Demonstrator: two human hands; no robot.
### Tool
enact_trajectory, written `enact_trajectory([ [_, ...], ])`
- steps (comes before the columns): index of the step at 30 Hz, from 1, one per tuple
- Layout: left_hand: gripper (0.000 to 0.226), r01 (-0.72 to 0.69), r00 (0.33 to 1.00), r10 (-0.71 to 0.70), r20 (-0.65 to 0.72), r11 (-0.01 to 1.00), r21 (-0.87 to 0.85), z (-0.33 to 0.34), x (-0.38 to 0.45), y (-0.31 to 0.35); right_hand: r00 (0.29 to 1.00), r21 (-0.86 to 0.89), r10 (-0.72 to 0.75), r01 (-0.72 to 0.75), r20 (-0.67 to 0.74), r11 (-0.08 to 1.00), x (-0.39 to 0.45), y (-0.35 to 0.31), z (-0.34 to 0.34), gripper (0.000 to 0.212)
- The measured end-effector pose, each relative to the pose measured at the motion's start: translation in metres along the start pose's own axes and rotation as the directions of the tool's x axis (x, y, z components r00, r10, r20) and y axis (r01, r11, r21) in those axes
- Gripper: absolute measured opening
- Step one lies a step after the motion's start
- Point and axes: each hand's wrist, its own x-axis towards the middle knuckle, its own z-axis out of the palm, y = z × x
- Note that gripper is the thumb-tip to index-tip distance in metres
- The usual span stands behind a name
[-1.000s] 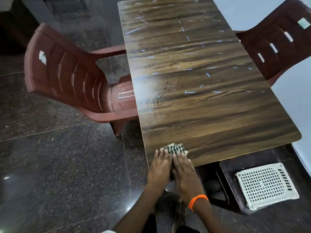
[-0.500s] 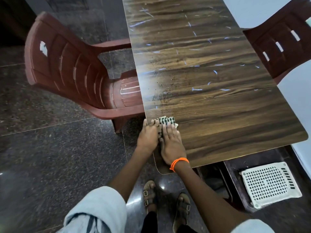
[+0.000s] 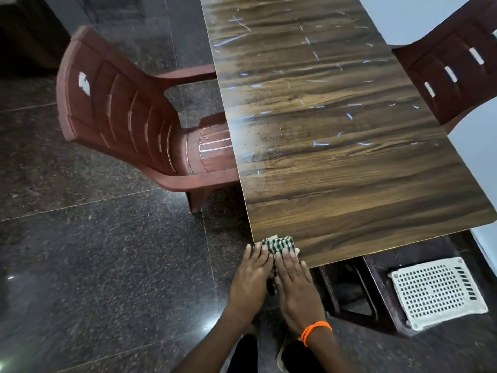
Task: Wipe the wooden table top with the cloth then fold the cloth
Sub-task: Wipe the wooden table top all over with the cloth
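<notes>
Checked cloth lies bunched at the near left corner of the wooden table top.

No legible text, labels, brands, numbers or signs on anything visible.

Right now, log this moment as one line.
phase: wiping | left hand, right hand: flat on cloth | cloth: near-left corner of table | dark specks: mid-left, uncleared
</notes>
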Motion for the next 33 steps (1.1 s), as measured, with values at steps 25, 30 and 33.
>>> enact_trajectory([
  [25, 0.045, -0.072, 0.997, 0.074, -0.007, 0.986, 0.152, -0.05, 0.087, -0.063, 1.0, 0.03, -0.003, 0.003, 0.0, 1.0, 0.114, -0.023, -0.012, 0.059],
  [30, 0.049, -0.089, 0.996, 0.086, 0.025, 0.989, 0.121, -0.057, 0.159, -0.059, 0.988, 0.013, 0.145, -0.145, -0.046, 0.989, 0.164, -0.005, -0.023, 0.061],
  [33, 0.05, -0.067, 0.998, 0.068, -0.006, 0.994, 0.089, -0.075, 0.208, -0.075, 0.983, 0.003, 0.176, -0.176, -0.048, 0.984, 0.215, -0.003, -0.031, 0.066],
])
